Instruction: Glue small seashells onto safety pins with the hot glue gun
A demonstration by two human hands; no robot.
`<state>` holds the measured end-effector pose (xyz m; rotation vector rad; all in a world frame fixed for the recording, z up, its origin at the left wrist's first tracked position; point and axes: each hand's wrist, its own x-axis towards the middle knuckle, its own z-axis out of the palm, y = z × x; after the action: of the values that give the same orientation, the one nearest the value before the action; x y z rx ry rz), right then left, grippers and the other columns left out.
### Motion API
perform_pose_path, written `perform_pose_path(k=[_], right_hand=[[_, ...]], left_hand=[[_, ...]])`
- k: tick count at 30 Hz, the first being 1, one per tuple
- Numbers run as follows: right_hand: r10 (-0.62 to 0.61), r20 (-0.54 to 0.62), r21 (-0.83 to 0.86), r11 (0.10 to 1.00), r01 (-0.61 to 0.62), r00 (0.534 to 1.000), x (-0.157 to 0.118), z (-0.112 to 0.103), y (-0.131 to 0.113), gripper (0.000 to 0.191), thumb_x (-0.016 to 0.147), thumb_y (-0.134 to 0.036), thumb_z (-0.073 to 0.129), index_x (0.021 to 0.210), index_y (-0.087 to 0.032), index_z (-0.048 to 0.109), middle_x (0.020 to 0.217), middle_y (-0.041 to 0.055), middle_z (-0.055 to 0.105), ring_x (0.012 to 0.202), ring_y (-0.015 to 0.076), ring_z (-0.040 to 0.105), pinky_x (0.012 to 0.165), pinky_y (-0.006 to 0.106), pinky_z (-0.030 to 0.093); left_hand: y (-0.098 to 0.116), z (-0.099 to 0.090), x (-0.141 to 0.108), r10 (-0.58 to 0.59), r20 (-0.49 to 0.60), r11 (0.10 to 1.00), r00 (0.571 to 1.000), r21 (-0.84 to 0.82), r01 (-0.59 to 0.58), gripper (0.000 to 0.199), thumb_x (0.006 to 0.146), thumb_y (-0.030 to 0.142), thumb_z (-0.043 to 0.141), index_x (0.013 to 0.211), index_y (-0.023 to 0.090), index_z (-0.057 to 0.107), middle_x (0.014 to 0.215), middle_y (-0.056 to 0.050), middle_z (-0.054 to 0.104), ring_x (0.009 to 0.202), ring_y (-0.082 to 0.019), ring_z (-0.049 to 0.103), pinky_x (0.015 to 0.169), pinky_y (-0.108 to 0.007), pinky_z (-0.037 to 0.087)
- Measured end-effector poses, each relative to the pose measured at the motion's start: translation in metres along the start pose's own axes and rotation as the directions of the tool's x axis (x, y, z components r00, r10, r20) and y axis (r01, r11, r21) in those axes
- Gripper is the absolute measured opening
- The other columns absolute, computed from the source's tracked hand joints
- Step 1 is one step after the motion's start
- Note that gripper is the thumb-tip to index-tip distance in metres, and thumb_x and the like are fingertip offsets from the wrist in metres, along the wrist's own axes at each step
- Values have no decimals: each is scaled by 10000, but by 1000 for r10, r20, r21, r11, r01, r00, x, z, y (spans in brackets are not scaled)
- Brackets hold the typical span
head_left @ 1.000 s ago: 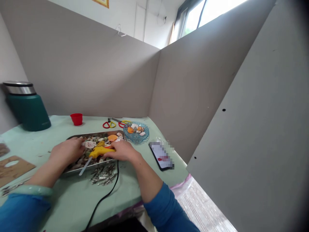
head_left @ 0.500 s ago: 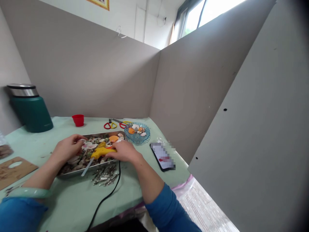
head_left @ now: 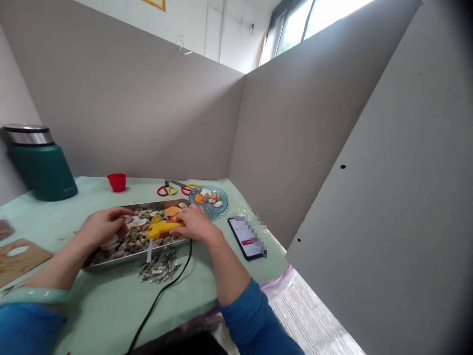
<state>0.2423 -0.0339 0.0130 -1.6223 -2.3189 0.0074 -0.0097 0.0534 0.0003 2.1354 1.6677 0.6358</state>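
Note:
My right hand (head_left: 196, 223) is wrapped round the handle of a yellow hot glue gun (head_left: 161, 230), held over a shallow metal tray (head_left: 121, 261). A pale glue stick (head_left: 150, 251) pokes out of the gun's rear toward me, and a black cord (head_left: 162, 291) runs down from it. At the tray's left side, my left hand (head_left: 103, 226) has thumb and fingers closed on a whitish shell (head_left: 128, 219), partly hidden by the fingers. Brown and greenish shells (head_left: 125, 245) fill the tray, with larger white shells (head_left: 138, 222) and an orange shell (head_left: 172, 211) on top.
Small metal clips (head_left: 160, 267) lie heaped before the tray. Behind are a red cup (head_left: 117, 182), red-and-yellow-handled scissors (head_left: 167, 190) and a blue dish (head_left: 218, 213) of shells. A phone (head_left: 246, 239) lies right; a green flask (head_left: 42, 167) and brown board (head_left: 27, 261) stand left.
My right hand has shifted slightly right and turned the glue gun, so the glue stick now points more straight toward me. My left hand stays at the tray's left side. The view has moved slightly.

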Motion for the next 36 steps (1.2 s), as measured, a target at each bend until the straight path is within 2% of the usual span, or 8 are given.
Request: perform_pose_path(k=[3,7,13,19,23,26,32,36], right_hand=[[-7,-130,90,996,19,991,0,2,-6,420,780,-602,545,916,-228,677,962,38,636,1000,204,468,817,300,314],[-69,-327,167,977,130,943,-1,3,-26,364,872,-496,486,1021,-195,627,1044,34,640,1027,151,491,893,268,293],[-108,-367,186,965,186,924,-2,1,-53,330,898,-418,474,1143,-206,535,1068,25,638,1019,140,536,899,250,315],[-94,-360,152,976,158,928,7,-8,-59,223,928,-350,431,1050,-215,561,1040,10,640,966,131,565,837,237,366],[-61,-432,164,976,144,900,14,-8,-59,190,926,-292,431,1027,-196,560,1018,24,638,968,130,562,839,231,380],[-96,-474,163,967,195,875,17,0,-55,178,919,-286,443,987,-192,578,980,27,652,943,134,572,847,238,381],[-206,-528,133,938,319,824,20,15,-42,192,920,-270,447,975,-186,611,986,21,672,932,126,579,877,232,370],[-216,-525,120,939,324,823,19,15,-39,199,915,-279,462,1008,-189,613,1038,28,664,970,135,569,891,239,368]], left_hand=[[7,-5,-6,-20,107,974,994,-223,43,390,690,335,512,1028,167,611,675,-6,721,703,-186,681,683,-250,495],[29,-13,-25,25,91,883,996,-469,21,483,672,501,605,1017,162,588,678,-24,715,700,-197,679,714,-281,516],[46,-3,-39,223,84,763,971,-635,-120,432,655,508,680,900,169,572,717,-27,679,640,-178,650,626,-298,535],[41,0,-37,190,56,759,980,-641,-111,416,695,494,665,926,158,583,650,-27,676,622,-176,651,635,-287,531],[44,-3,-42,184,28,731,983,-672,-117,507,693,521,652,1040,156,589,636,-26,684,628,-183,657,678,-300,534],[48,-2,-44,157,21,697,987,-711,-96,505,665,545,663,982,158,596,615,-16,674,609,-179,651,636,-283,541],[43,3,-39,146,33,727,989,-681,-85,458,648,506,698,930,158,604,670,-9,674,617,-157,636,633,-259,544],[37,5,-35,161,36,723,986,-685,-93,456,630,462,731,952,164,608,854,-30,679,703,-161,642,645,-251,549]])
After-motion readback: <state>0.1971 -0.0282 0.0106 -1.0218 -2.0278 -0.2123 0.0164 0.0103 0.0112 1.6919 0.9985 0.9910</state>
